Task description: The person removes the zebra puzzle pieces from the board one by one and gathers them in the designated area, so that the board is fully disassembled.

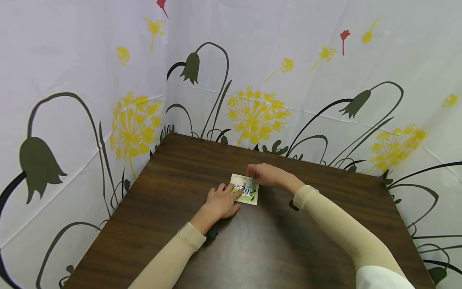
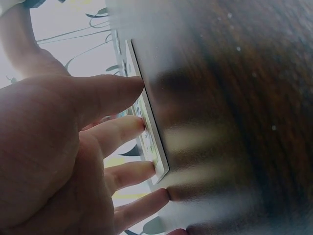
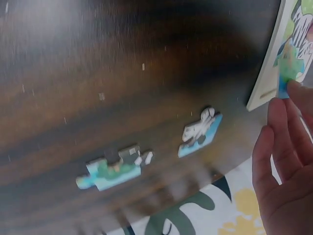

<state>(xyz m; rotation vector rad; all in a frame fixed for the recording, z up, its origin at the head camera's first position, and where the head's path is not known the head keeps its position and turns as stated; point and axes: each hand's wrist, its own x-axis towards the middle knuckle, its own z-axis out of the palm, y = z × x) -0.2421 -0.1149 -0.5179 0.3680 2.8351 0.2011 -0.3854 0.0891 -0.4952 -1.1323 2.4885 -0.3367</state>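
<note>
A small puzzle board (image 1: 240,178) with a pale frame and a zebra picture (image 1: 247,195) lies on the brown table. My left hand (image 1: 221,202) rests at its near left side, fingers spread and fairly straight. In the left wrist view the fingertips (image 2: 137,123) touch the board's face and the thumb lies along its edge (image 2: 155,132). Over the board's far right corner, my right hand (image 1: 267,174) pinches a blue-green puzzle piece (image 3: 288,78) between thumb and fingertips. The right wrist view shows this piece against the picture, beside the bare recess.
Two loose puzzle pieces lie on the table beyond the right hand: one blue with black and white (image 3: 200,131), one green and blue (image 3: 115,171). A flower-printed white curtain (image 1: 252,60) stands along the table's back and sides. The dark wood table (image 1: 187,168) surrounds the board.
</note>
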